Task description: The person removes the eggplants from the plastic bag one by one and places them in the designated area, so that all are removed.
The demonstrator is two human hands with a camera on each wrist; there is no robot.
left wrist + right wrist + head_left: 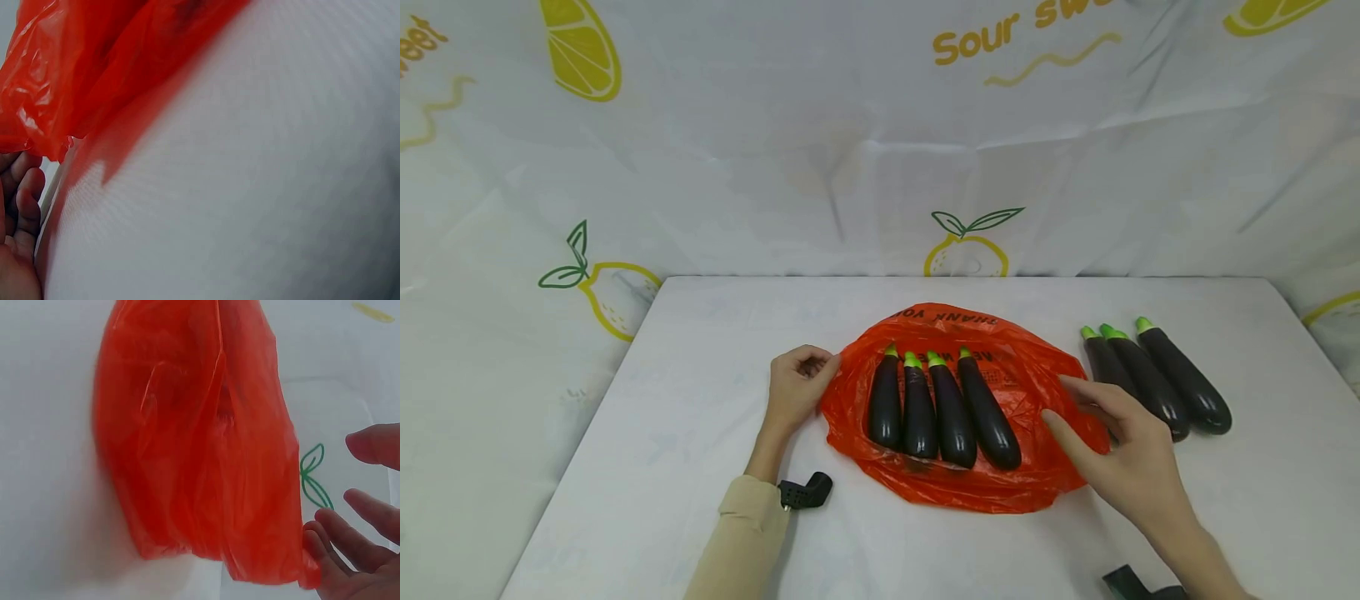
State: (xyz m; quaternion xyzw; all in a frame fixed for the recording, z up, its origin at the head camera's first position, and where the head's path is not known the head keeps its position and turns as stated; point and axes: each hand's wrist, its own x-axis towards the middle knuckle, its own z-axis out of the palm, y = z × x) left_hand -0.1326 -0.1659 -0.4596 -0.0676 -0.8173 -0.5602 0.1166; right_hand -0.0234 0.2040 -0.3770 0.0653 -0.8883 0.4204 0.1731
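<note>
A red plastic bag (955, 493) with black print lies spread on the table, its mouth opened toward me. Several dark eggplants (953, 421) with green stem ends rest side by side in it. At the bag's left rim, my left hand (795, 385) pinches the edge between thumb and curled fingers; in the left wrist view the fingers (28, 187) sit just under the red film. My right hand (1123, 446) is at the right rim, thumb and fingers spread apart. From the right wrist, the lower fingers (350, 540) touch the edge of the bag.
Three more eggplants (1187, 379) lie on the table to the right of the bag, partly behind my right hand. The white table (677, 400) backs onto a hanging cloth (737, 192) with lemon prints. A black wrist device (807, 492) is on my left wrist.
</note>
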